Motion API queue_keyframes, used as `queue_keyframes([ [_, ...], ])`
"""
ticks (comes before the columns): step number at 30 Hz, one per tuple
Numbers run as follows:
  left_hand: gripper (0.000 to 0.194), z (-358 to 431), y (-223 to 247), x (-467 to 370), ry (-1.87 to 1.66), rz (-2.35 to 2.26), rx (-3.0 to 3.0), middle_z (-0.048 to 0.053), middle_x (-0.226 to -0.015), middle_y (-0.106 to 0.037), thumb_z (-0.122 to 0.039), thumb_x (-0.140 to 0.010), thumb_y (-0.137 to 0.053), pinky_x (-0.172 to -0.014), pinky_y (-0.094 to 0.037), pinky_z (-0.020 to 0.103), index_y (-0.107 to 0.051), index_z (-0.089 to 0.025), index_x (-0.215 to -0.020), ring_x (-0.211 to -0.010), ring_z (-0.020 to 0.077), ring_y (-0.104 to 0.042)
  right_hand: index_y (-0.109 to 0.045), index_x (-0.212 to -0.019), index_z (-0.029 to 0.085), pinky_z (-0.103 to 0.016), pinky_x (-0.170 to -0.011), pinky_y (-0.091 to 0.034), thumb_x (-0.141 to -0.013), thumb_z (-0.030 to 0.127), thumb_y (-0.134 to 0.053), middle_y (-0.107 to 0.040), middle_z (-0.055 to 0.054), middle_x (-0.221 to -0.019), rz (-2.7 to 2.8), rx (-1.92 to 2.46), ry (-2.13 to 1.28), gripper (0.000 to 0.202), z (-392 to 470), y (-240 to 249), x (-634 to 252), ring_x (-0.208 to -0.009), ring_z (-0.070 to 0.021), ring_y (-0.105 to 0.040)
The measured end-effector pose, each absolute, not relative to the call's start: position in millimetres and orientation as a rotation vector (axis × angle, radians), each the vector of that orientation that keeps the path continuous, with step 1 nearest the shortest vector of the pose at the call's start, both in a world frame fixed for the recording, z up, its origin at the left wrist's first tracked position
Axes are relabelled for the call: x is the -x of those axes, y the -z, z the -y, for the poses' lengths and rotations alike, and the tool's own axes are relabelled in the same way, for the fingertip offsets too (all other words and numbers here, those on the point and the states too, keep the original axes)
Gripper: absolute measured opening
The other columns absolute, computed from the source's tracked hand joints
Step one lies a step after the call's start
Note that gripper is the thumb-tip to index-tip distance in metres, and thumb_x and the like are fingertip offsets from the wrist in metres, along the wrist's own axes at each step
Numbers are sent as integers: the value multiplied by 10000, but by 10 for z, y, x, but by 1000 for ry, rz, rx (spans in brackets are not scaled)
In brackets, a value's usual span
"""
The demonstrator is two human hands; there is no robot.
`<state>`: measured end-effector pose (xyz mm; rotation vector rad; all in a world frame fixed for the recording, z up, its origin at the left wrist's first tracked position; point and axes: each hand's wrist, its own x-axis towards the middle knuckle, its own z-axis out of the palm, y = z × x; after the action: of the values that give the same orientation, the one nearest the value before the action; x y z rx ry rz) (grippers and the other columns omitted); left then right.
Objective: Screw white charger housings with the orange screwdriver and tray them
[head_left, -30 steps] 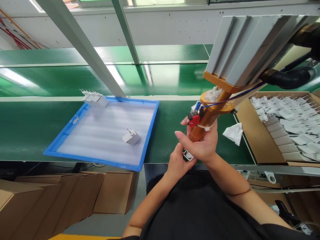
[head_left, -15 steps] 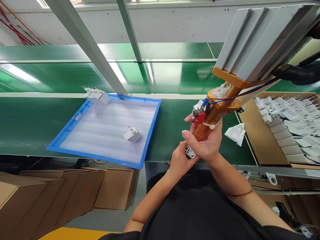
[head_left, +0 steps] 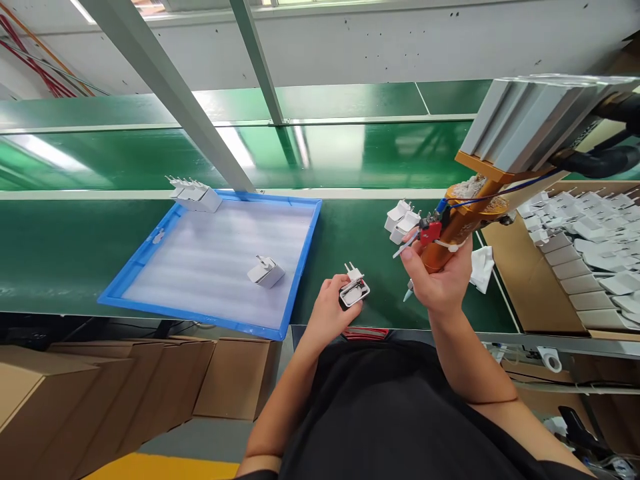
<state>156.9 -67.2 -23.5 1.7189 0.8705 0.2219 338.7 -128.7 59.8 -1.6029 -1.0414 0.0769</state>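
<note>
My left hand (head_left: 330, 308) is closed around a white plug charger (head_left: 354, 293) just above the green bench. The charger's casing is open at the top, showing dark parts inside, and its two-pin plug piece stands at the far side. To the right, my right hand (head_left: 443, 277) grips an orange dispensing gun (head_left: 450, 230) with a red switch, a lever and a pale nozzle pointing down. The nozzle tip is apart from the charger. Beyond the hands, a few white chargers (head_left: 403, 221) stand on the bench. A crumpled white cloth (head_left: 482, 268) lies beside the gun.
A blue-rimmed tray (head_left: 306, 257) on the left bears a single charger (head_left: 266, 271) and a row of chargers (head_left: 194, 195) at its far corner. At right stands a cardboard box (head_left: 535, 273) of white chargers. The gun hangs from a large grey metal body (head_left: 530, 127) with black hoses.
My hands have drawn apart. The left moved left with the charger, away from the gun; the right shifted right with the gun. The nozzle and the chargers behind are now in sight.
</note>
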Motion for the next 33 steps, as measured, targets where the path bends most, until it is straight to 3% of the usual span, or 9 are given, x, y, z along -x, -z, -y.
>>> queue_keyframes([
  [5, 716, 564, 194, -1660, -61, -828, -1462, 75, -1306, -593, -547, -828, -665, -1045, -422, 322, -485, -172, -1410, -1210, 205, -556, -484, -1081, 179, -332, -673, -526, -848, 295, -762, -648, -84, -918, 1035, 1626, -32, 381, 1327, -546, -3474, -683, -168, -617],
  [12, 284, 625, 243, -1888, -317, -811, -1516, 22, -1087, -702, -305, -891, -507, -825, -484, 237, -540, -153, -1129, -954, 126, -652, -476, -1047, 168, -341, -706, -538, -852, 285, -754, -638, -74, -833, 1021, 1638, -39, 359, 1373, -541, -3498, -711, -183, -634],
  [17, 198, 610, 343, -1863, -628, -687, -1925, 18, -1009, -691, -128, -818, -487, -799, -460, 257, -532, -151, -1009, -912, 145, -594, -482, -1048, 151, -318, -694, -530, -852, 275, -748, -650, -118, -927, 1006, 1649, -44, 352, 1409, -564, -3507, -770, -184, -640],
  [20, 318, 530, 265, -1768, -525, -509, -2230, 29, -1101, -674, -114, -877, -479, -887, -399, 338, -545, -118, -1187, -997, 189, -532, -485, -1076, 144, -306, -677, -530, -860, 266, -741, -647, -114, -917, 1014, 1643, -60, 356, 1429, -575, -3511, -763, -178, -639],
  [22, 487, 482, 189, -1697, -383, -443, -2340, 39, -1189, -650, -201, -968, -499, -905, -364, 364, -428, -92, -1437, -1076, 212, -497, -488, -1082, 142, -305, -692, -534, -861, 261, -742, -645, -104, -905, 1015, 1651, -57, 357, 1444, -574, -3515, -761, -172, -638],
  [25, 554, 464, 139, -1631, -412, -388, -2423, 30, -1191, -650, -310, -1056, -455, -880, -375, 343, -305, -77, -1537, -1043, 194, -497, -486, -1075, 146, -312, -732, -539, -863, 268, -743, -639, -90, -887, 1008, 1669, -39, 355, 1472, -559, -3532, -806, -179, -645],
  [27, 471, 490, 165, -1624, -532, -385, -2435, 24, -1088, -665, -288, -1055, -464, -846, -406, 307, -396, -78, -1470, -948, 168, -523, -482, -1083, 152, -312, -728, -539, -870, 275, -740, -637, -82, -872, 1004, 1676, -40, 356, 1487, -543, -3551, -820, -184, -649],
  [30, 242, 553, 254, -1644, -670, -419, -2353, 14, -908, -626, -243, -986, -574, -759, -444, 242, -562, -110, -1188, -819, 131, -557, -477, -1073, 164, -299, -667, -529, -876, 281, -736, -649, -92, -899, 996, 1690, -44, 346, 1504, -519, -3581, -780, -180, -647],
  [33, 138, 580, 341, -1652, -752, -420, -2322, 2, -851, -617, -208, -937, -615, -695, -455, 224, -565, -140, -1046, -747, 115, -582, -470, -1052, 172, -287, -592, -505, -876, 283, -733, -657, -100, -933, 996, 1701, -36, 335, 1521, -502, -3605, -696, -163, -626],
])
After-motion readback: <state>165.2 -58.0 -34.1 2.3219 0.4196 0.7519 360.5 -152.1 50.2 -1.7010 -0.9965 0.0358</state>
